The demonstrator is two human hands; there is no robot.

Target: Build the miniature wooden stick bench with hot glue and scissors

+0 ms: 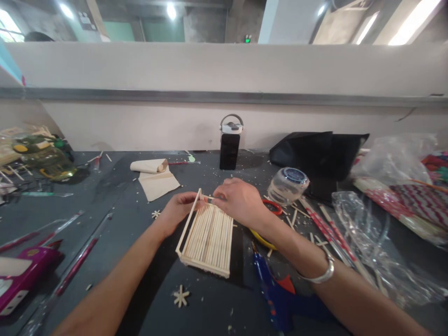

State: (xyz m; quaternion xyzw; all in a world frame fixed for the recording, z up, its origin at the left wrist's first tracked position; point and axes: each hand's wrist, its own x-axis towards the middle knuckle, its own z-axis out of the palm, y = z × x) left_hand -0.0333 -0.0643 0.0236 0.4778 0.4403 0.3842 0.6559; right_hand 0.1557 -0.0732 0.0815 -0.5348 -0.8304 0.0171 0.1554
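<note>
A small panel of thin wooden sticks lies side by side on the dark tabletop, with a raised stick frame along its left side. At its far left corner my left hand is closed, thumb and fingers pinching the frame. My right hand reaches over the far edge, fingers closed around a short stick there; the fingertips are partly hidden behind the hand. A blue hot glue gun lies to the right of the panel. One small star of sticks rests in front of it.
Yellow-and-red-handled scissors lie partly under my right forearm. A clear jar and plastic wrapping are at the right. A phone leans on a bottle at the back. A cloth, pens and a magenta box lie left.
</note>
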